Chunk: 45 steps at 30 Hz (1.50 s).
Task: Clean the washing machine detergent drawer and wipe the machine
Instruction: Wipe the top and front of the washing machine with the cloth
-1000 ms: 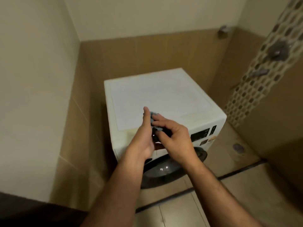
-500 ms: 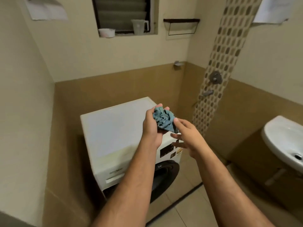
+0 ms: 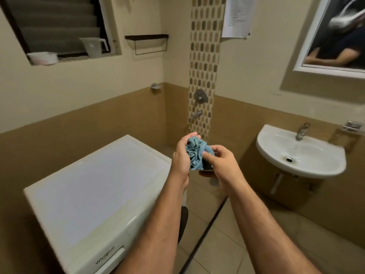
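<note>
Head view: left hand grips bunched blue cloth, right hand pinches its edge, beside washing machine. Detergent drawer closed; cleaning seemingly not yet started.

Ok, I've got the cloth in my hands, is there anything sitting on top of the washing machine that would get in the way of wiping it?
Nothing visible does. The blue cloth is bunched between your left hand and right hand, held just right of the washing machine. Its white top shows bare, though your forearms hide its near right corner.
</note>
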### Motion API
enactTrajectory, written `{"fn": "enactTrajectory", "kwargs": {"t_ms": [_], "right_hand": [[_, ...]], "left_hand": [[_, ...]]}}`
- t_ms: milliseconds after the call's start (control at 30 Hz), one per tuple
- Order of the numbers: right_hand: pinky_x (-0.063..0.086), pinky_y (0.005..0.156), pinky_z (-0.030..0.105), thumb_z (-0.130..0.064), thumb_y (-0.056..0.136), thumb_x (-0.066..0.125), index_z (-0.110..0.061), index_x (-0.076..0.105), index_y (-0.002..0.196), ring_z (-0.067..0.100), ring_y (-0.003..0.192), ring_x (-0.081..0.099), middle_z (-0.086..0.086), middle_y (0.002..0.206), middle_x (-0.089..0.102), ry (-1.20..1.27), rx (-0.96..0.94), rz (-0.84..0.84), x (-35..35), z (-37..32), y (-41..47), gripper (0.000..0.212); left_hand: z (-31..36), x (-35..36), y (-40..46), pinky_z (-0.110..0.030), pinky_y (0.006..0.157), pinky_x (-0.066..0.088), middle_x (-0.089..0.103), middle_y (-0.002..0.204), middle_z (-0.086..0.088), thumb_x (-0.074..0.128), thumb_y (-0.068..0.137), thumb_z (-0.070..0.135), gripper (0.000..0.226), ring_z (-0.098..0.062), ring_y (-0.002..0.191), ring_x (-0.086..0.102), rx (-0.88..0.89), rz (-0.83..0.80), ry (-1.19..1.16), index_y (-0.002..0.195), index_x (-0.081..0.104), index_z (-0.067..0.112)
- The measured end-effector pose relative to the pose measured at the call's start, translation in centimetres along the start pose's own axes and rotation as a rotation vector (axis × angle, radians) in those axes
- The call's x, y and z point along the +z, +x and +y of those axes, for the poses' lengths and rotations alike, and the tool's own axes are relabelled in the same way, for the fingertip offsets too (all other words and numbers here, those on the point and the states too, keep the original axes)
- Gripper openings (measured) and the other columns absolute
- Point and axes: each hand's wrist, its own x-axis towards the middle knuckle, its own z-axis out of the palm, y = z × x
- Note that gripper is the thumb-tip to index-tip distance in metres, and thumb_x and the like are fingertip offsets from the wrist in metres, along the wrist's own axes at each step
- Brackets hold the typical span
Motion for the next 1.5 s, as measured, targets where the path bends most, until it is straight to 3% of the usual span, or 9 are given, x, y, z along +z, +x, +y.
{"fn": "enactTrajectory", "kwargs": {"t_ms": [267,433,600,733,867,1100,1300,1433,1500], "right_hand": [[0.058,0.057,0.035,0.002,0.091,0.06,-0.011,0.057,0.095,0.024,0.077,0.071,0.01,0.09,0.07,0.173,-0.005,0.282,-8.5,1.9,2.6,0.015],[0.056,0.079,0.062,-0.006,0.082,0.066,-0.015,0.06,0.093,0.037,0.092,0.071,0.017,0.098,0.071,0.153,-0.017,0.414,-16.7,2.9,5.9,0.016],[0.059,0.081,0.05,0.001,0.086,0.065,-0.013,0.058,0.093,0.033,0.092,0.07,0.015,0.096,0.069,0.141,-0.031,0.526,-25.0,3.5,8.5,0.017],[0.057,0.069,0.034,0.004,0.087,0.064,-0.014,0.057,0.09,0.023,0.083,0.068,0.01,0.091,0.068,0.137,-0.035,0.642,-31.9,3.8,9.1,0.019],[0.057,0.072,0.042,0.002,0.086,0.067,-0.008,0.059,0.094,0.028,0.082,0.069,0.018,0.093,0.069,0.131,-0.02,0.754,-38.4,4.5,9.2,0.015],[0.058,0.069,0.039,0.002,0.085,0.069,-0.008,0.058,0.097,0.021,0.076,0.07,0.016,0.091,0.071,0.056,-0.004,0.847,-47.7,4.9,11.6,0.019],[0.06,0.076,0.043,0.0,0.086,0.069,-0.016,0.05,0.127,0.025,0.087,0.072,0.015,0.1,0.072,0.007,0.002,0.883,-54.5,3.4,17.8,0.048],[0.06,0.065,0.034,0.0,0.088,0.066,-0.021,0.055,0.126,0.017,0.082,0.073,0.006,0.098,0.072,0.018,0.033,0.875,-57.7,2.1,22.3,0.045],[0.061,0.069,0.041,0.002,0.088,0.062,-0.015,0.06,0.125,0.023,0.086,0.074,0.009,0.102,0.073,0.035,0.048,0.88,-59.1,2.1,24.3,0.041]], "left_hand": [[-5.8,6.5,2.6,-0.048,0.088,0.057,0.073,0.108,-0.009,0.047,0.099,0.034,0.027,-0.026,0.102,0.07,-0.103,-0.08,0.112,0.111,0.068,0.02],[-9.0,14.1,4.9,-0.034,0.063,0.059,0.074,0.104,-0.007,0.05,0.1,0.034,0.024,-0.022,0.09,0.073,-0.163,-0.176,0.217,0.111,0.064,0.019],[-12.8,21.9,6.8,-0.043,0.074,0.062,0.069,0.108,0.002,0.047,0.1,0.042,0.024,-0.014,0.096,0.07,-0.24,-0.295,0.313,0.111,0.06,0.024],[-16.5,27.4,7.7,-0.037,0.065,0.061,0.068,0.116,0.005,0.069,0.09,0.036,0.04,-0.011,0.102,0.069,-0.279,-0.487,0.36,0.126,0.054,0.028],[-20.8,32.9,9.2,-0.033,0.06,0.055,0.07,0.111,-0.006,0.078,0.074,0.008,0.06,-0.019,0.087,0.069,-0.204,-0.607,0.414,0.127,0.054,0.02],[-26.7,42.6,13.3,-0.027,0.052,0.05,0.066,0.104,-0.014,0.063,0.082,0.001,0.034,-0.019,0.071,0.061,-0.203,-0.647,0.414,0.111,0.051,0.015],[-29.4,50.9,20.3,-0.026,0.062,0.053,0.067,0.106,-0.003,0.055,0.085,0.005,0.028,-0.023,0.098,0.067,-0.166,-0.792,0.465,0.105,0.056,0.025],[-30.0,55.2,25.4,-0.032,0.07,0.056,0.068,0.103,-0.002,0.053,0.087,0.006,0.024,-0.02,0.096,0.068,-0.173,-0.85,0.48,0.099,0.057,0.027],[-30.8,56.9,27.7,-0.034,0.072,0.058,0.069,0.104,-0.005,0.053,0.088,0.006,0.023,-0.02,0.095,0.069,-0.192,-0.861,0.456,0.1,0.059,0.025]]}}
